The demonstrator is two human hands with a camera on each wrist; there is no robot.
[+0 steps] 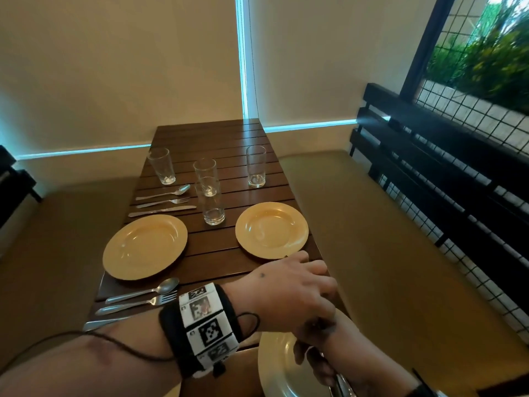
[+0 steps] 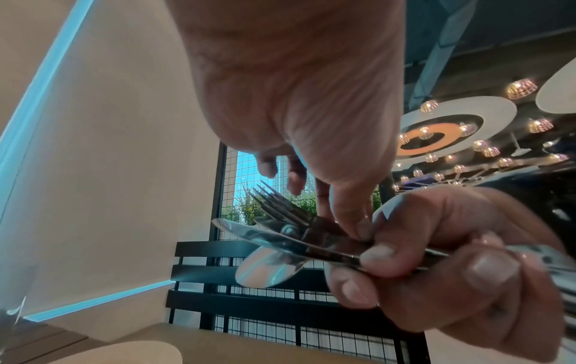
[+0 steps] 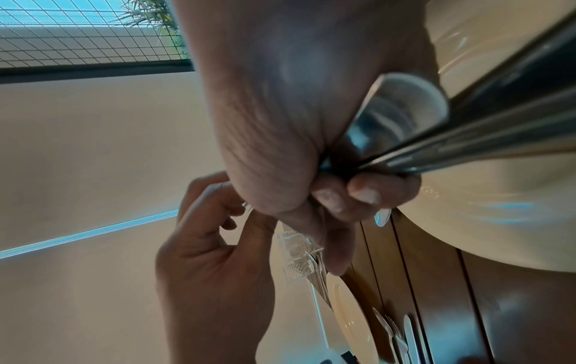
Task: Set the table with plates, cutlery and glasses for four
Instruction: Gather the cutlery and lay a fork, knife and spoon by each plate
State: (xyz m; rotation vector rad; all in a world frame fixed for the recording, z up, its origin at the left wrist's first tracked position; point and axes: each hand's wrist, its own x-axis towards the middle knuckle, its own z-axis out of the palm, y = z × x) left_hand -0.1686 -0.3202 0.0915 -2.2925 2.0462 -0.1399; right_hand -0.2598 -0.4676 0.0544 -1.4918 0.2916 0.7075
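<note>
My right hand (image 1: 317, 359) grips a bundle of steel cutlery (image 2: 280, 236) over a cream plate (image 1: 274, 365) at the near right table corner. A fork (image 2: 274, 204), a knife blade and a spoon bowl (image 2: 268, 268) fan out of its fist. My left hand (image 1: 300, 287) reaches across from the left and pinches the bundle with thumb and fingers (image 2: 352, 221). The handles (image 3: 498, 128) run back past the right palm. Two yellow plates (image 1: 145, 247) (image 1: 272, 229) lie on the slatted wooden table (image 1: 217, 253).
Cutlery sets lie beside the left plate, one beyond it (image 1: 163, 200) and one nearer (image 1: 140, 299). Several empty glasses (image 1: 213, 204) stand mid-table and farther back. Cushioned benches (image 1: 400, 253) flank the table; a dark slatted backrest (image 1: 429, 167) and wire grid rise on the right.
</note>
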